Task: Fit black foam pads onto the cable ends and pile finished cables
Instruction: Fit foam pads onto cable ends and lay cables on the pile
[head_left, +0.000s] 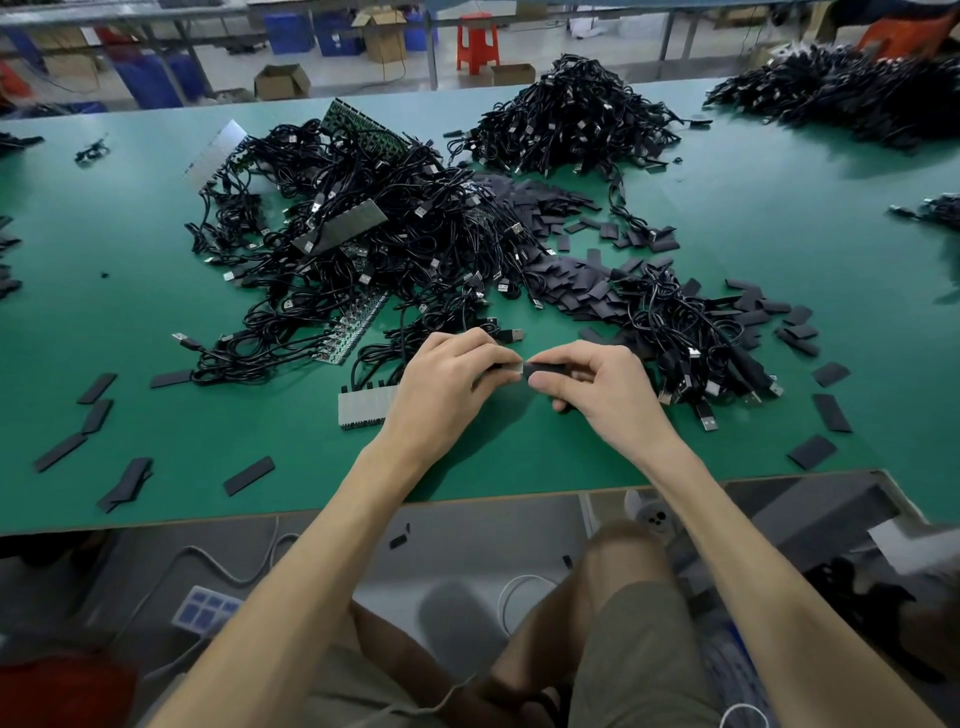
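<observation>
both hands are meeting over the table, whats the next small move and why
Probably push the foam pad in the right hand onto the cable end pinched by the left hand: they meet tip to tip, pad not yet on.

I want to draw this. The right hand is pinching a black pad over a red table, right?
Not quite. The head view shows the table is green, not red. The right hand does pinch a black pad over it.
</observation>
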